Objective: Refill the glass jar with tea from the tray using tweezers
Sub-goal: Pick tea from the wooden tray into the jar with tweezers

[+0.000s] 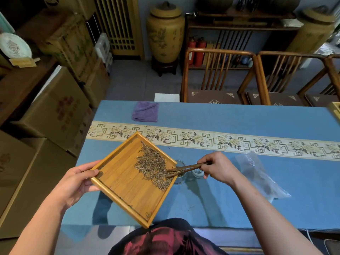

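Note:
My left hand (79, 183) grips the left corner of a square bamboo tray (121, 183), held tilted above the blue table. A pile of dry tea leaves (152, 166) lies along the tray's right side. My right hand (219, 168) holds wooden tweezers (184, 169), whose tips rest in the tea at the tray's right edge. The glass jar (179, 173) stands on the table just behind that edge, mostly hidden by the tray. A clear glass lid (197, 173) lies next to the jar under the tweezers.
A crumpled clear plastic bag (261, 173) lies right of my right hand. A folded purple cloth (146, 111) sits at the table's far left. A patterned runner (220, 139) crosses the table. Wooden chairs (220, 78) stand behind it; cardboard boxes (55, 111) stack at left.

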